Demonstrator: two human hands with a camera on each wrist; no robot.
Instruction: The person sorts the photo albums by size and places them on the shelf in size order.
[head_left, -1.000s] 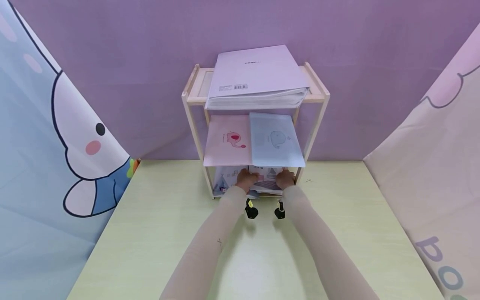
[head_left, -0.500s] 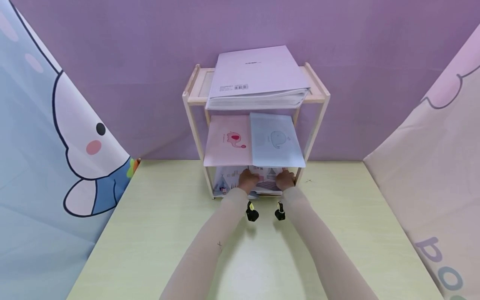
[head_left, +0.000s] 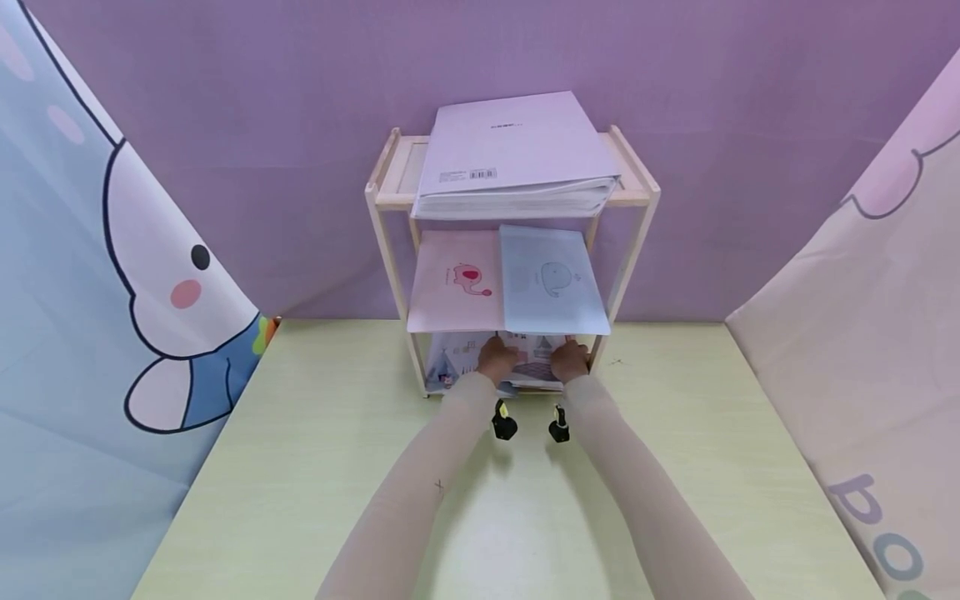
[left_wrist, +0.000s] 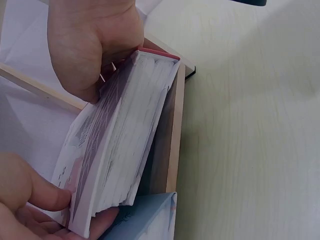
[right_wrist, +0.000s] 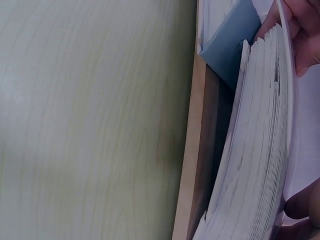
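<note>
In the head view both hands reach into the bottom tier of a small wooden shelf (head_left: 632, 258). Between them is a thick book (head_left: 536, 372) with a printed white cover, its front side raised in the wrist views. My left hand (left_wrist: 22, 195) grips one end, thumb on the cover and fingers beneath. At the other end my right hand (left_wrist: 95, 40) holds the book with fingers bent over the cover; some fingertips are hidden. Beside it on the left lies a second book (head_left: 448, 360) with a tent picture; its blue spine (right_wrist: 235, 47) shows in the right wrist view.
A thick pale purple album (head_left: 517, 150) lies on the top tier. Pink (head_left: 453, 292) and blue (head_left: 555, 283) booklets cover the middle tier, just above the hands. The shelf's wooden front rail (right_wrist: 192, 135) borders the bottom tier. Pale green table (head_left: 300, 467) extends in front.
My left hand has shifted very slightly to the right. The right hand, the shelf and the other books look unmoved.
</note>
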